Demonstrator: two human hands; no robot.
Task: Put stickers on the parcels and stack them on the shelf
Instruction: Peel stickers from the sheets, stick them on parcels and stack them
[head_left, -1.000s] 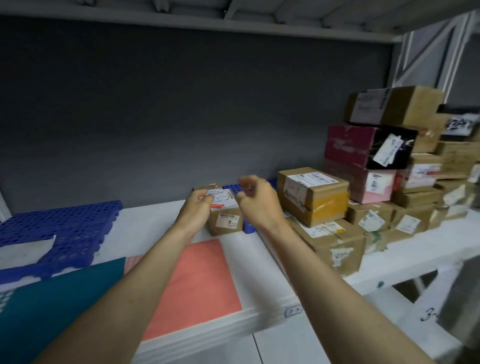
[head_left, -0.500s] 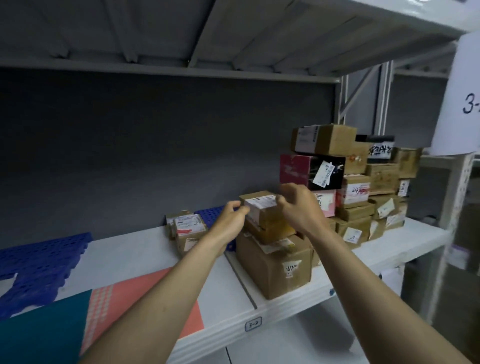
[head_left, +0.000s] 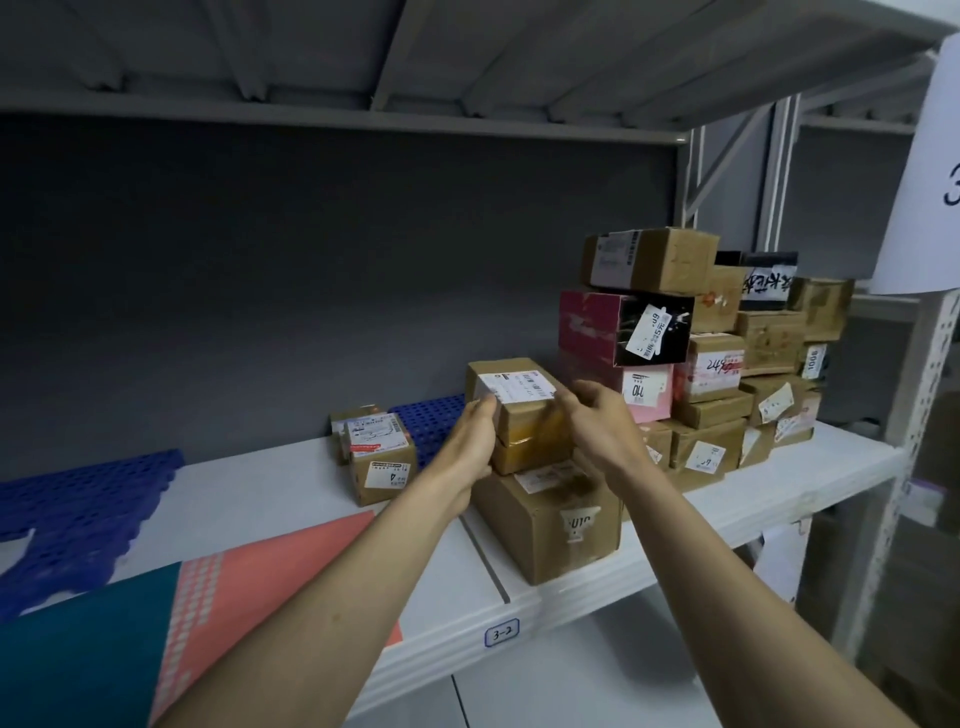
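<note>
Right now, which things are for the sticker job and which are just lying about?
For the job:
- small parcel, held between the left hand and right hand
- big box under it
- stacked parcels
- shelf

Lying about:
- blue plastic grid
- pink-and-teal sheet

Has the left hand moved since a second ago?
Yes. The left hand left the small parcel and went right; it now holds the taped parcel atop the big box.
</note>
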